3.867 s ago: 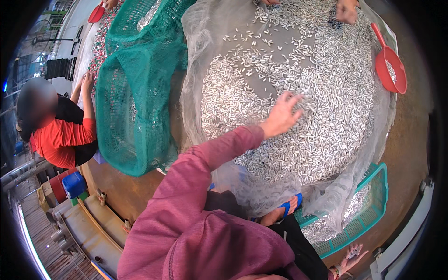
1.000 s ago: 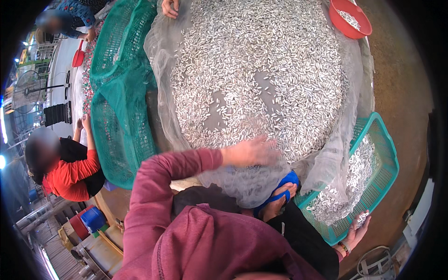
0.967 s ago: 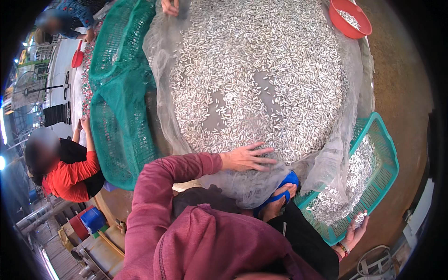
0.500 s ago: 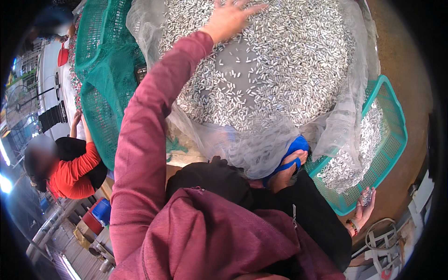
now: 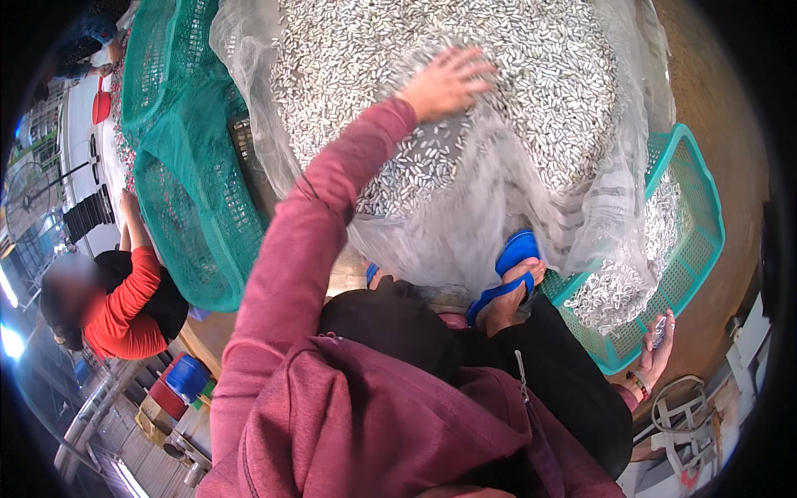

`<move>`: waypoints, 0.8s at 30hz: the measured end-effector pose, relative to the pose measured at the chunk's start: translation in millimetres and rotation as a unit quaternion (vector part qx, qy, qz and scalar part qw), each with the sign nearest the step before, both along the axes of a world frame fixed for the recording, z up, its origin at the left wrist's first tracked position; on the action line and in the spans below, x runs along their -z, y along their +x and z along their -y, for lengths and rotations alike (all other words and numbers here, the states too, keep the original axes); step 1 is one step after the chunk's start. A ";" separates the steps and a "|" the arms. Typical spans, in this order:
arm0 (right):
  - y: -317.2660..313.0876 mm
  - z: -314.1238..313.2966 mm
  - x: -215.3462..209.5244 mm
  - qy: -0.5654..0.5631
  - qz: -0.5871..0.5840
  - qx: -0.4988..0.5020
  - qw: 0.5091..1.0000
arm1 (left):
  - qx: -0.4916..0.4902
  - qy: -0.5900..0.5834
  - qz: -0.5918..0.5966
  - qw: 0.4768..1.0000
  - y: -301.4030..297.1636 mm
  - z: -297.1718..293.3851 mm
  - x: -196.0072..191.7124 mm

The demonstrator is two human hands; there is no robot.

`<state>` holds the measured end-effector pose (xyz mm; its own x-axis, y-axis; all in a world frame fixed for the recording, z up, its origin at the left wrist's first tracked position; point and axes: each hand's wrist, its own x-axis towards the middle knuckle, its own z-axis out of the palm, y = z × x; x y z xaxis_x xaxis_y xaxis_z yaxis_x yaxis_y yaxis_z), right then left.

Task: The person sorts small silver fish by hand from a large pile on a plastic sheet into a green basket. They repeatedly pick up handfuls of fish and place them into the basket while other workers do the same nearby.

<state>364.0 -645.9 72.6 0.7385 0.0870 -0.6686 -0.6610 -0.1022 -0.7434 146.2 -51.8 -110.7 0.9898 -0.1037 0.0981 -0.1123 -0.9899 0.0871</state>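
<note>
Small silvery capsule-shaped pieces [image 5: 556, 100] lie thickly spread over a sheet of white netting [image 5: 452, 228] in front of me. My left hand [image 5: 450, 85] reaches in at their middle, palm down and fingers spread, touching the pieces and gripping none that I can see. At the lower right, my right hand [image 5: 654, 355] is beside the near corner of a green plastic basket [image 5: 707, 195]. Its fingers curl round a few silvery pieces [image 5: 659, 329], partly hidden. Inside the basket lies a heap of looser-looking silvery pieces [image 5: 610, 295].
Green netting [image 5: 187, 199] covers baskets on the left. Beyond them a person in an orange top [image 5: 124, 311] reaches toward another pile. My foot in a blue sandal [image 5: 519, 249] is close to the white netting. A white metal frame [image 5: 685, 423] stands at the lower right.
My left hand has come nearer and to the right across the pieces. The white netting's near edge is now folded up over some of them. My right hand stays by the basket.
</note>
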 end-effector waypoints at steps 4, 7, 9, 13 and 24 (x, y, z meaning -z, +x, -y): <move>-4.4 17.0 3.6 -0.083 -0.042 0.011 0.996 | -0.075 -0.016 -0.124 0.989 -2.6 -101.0 -33.5; -13.3 37.0 20.8 -0.175 -0.051 -0.057 0.982 | -0.211 -0.114 -0.028 0.970 -24.0 -146.9 -63.2; -18.2 52.4 36.1 -0.198 -0.047 -0.124 0.971 | -0.226 0.130 0.036 0.965 -58.3 -151.1 -84.2; -16.3 53.1 29.2 -0.438 0.098 -0.313 0.837 | -0.459 0.067 0.090 0.881 -163.7 -78.9 -134.1; -36.8 -337.8 -3.8 -0.336 0.605 -0.473 0.546 | -0.811 -0.259 0.086 0.518 -313.5 159.2 -61.0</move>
<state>327.3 -308.1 76.4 0.5123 0.8469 0.1428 0.8562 -0.4906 -0.1623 -167.3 -211.0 -49.7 -0.2932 0.9344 -0.2023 0.7794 0.3561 0.5154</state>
